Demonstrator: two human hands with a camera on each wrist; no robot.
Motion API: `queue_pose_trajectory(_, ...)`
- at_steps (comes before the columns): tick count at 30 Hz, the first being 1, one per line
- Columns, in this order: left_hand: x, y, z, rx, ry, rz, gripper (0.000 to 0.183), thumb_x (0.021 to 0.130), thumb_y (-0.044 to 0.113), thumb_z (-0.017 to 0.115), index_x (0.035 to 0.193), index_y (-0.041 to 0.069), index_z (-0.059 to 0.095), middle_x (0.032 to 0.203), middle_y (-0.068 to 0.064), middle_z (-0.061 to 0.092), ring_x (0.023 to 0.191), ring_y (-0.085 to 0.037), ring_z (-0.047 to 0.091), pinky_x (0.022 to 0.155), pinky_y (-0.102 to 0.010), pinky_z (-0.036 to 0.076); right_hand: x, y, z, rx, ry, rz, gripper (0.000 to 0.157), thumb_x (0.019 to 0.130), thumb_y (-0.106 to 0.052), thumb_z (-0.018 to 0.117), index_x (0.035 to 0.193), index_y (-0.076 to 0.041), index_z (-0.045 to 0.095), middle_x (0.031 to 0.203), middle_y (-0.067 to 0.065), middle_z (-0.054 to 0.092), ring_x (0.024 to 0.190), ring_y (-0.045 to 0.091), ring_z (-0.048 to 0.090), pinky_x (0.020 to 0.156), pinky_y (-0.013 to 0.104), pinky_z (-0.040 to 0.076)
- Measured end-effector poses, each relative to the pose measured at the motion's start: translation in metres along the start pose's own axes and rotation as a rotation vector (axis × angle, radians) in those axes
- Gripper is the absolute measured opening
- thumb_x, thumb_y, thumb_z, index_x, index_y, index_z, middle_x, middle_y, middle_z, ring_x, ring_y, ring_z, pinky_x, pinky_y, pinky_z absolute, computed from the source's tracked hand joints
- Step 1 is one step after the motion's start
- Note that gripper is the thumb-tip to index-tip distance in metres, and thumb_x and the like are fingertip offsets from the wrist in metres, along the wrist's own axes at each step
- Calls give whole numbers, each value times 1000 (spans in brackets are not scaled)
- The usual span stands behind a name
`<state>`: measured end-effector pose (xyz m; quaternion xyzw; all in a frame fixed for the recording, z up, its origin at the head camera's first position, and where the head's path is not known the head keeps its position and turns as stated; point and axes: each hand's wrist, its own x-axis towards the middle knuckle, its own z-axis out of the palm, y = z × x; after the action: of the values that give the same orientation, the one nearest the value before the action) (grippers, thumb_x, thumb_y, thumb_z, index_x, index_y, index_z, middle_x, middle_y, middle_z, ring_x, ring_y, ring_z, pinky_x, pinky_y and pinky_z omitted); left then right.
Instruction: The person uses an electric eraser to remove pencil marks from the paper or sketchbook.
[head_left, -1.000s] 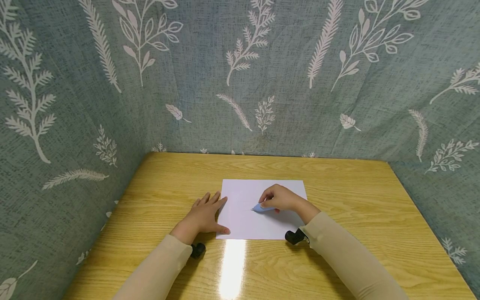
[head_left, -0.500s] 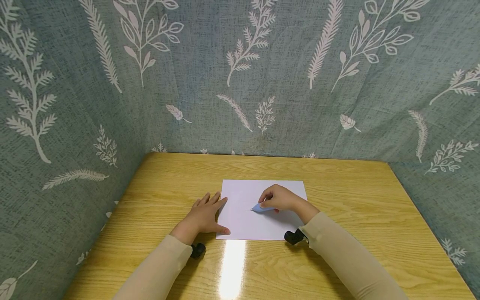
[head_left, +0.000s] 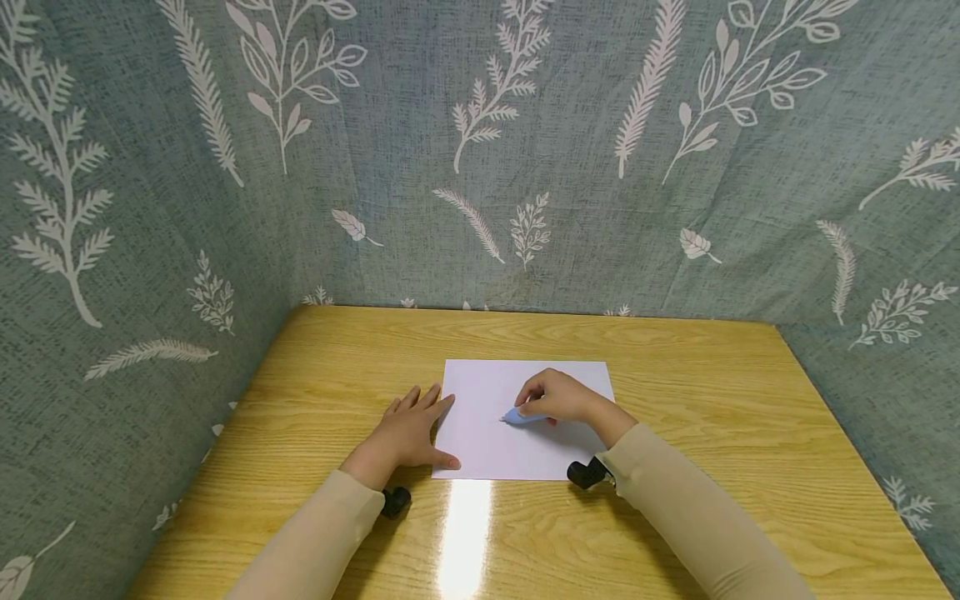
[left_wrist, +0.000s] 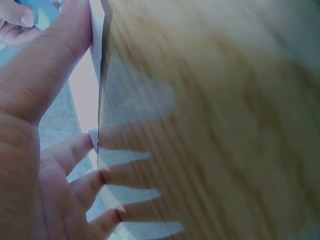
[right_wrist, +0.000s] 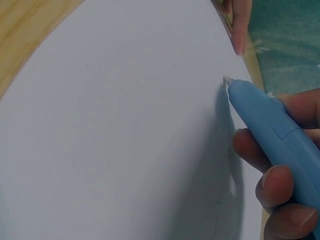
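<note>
A white sheet of paper [head_left: 480, 392] lies flat on the wooden table. My left hand [head_left: 405, 435] rests at its left edge with fingers spread, the thumb on the lower left corner and the index fingertip on the edge. Over the paper's middle, my right hand [head_left: 561, 397] holds a thick, light-blue, pen-shaped electric eraser [right_wrist: 272, 127] between thumb and fingers. Its pale narrow tip points left, at the paper's surface. Near that tip runs a faint line, and small specks dot the sheet in the right wrist view.
The wooden table [head_left: 360, 350] extends around the paper, with a bright light reflection in front of it. A grey-green curtain [head_left: 420, 250] with white leaf prints hangs behind and at both sides. Black wrist cameras sit under both sleeves.
My right hand, with the electric eraser, has shifted very slightly left along the paper. My left hand and the sheet stay in place.
</note>
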<state>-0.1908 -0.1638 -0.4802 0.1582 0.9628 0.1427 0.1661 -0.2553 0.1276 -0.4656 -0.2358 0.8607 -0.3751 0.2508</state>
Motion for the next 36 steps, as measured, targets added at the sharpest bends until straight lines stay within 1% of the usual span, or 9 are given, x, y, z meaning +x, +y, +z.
queue_pose_trajectory(15, 1, -1, 2, 8, 2, 1, 111, 71, 67, 79, 160, 21, 31, 167, -11, 14, 151, -43, 8, 119, -63, 10, 2, 2, 1, 12, -5, -9, 10, 96, -17, 69, 100, -12, 77, 77, 1, 67, 47, 14, 51, 53, 30, 49)
queue_pose_trajectory(36, 0, 0, 0, 9, 5, 1, 110, 71, 66, 80, 159, 20, 31, 167, -12, 14, 151, -44, 9, 119, -64, 11, 7, 1, 4, 7, 0, -16, 10, 95, -17, 69, 99, -13, 77, 75, 0, 67, 47, 14, 52, 52, 30, 48)
